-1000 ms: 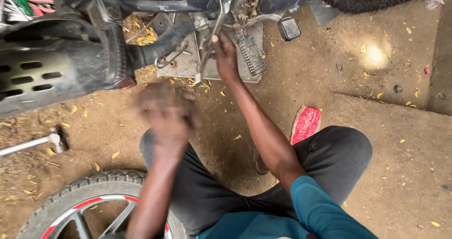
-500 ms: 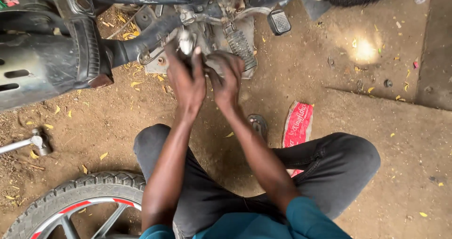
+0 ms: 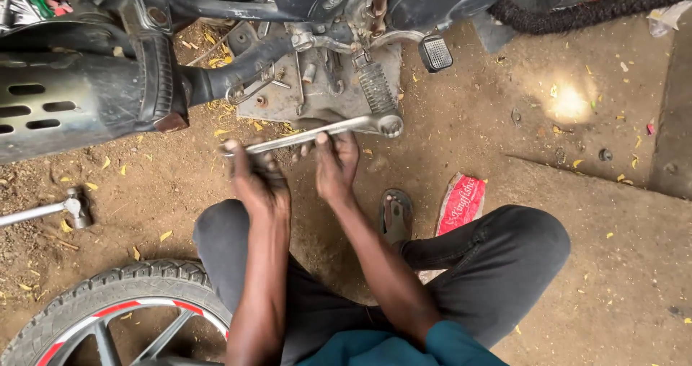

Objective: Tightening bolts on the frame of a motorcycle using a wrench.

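Head view: both hands hold one long metal wrench [image 3: 317,134], which lies nearly level just below the motorcycle's underside. Left hand [image 3: 258,178] is clenched round the plain shaft end, motion-blurred, so finger placement is not fully clear. Right hand [image 3: 336,165] grips the shaft near its middle, fingers curled over it. The ring end [image 3: 390,125] sits by the lower edge of the engine plate [image 3: 317,95], just below the ribbed footpeg [image 3: 375,87]; whether it is seated on a fastener appears doubtful but cannot be settled from this angle.

Judgement on progress: the tool is in hand and brought to the engine, yet no bolt or part is seen removed, so the work looks early, with the turning or fitting left to do.

Surroundings: exhaust [image 3: 72,106] to the left, brake pedal [image 3: 435,52] to the right. A second tool [image 3: 47,211] lies on the dirt floor [image 3: 577,186], well apart from the hands. A loose wheel [image 3: 108,305] lies beside the person's left knee. A sandal [image 3: 396,214] and a red packet [image 3: 461,204] lie near the right leg.
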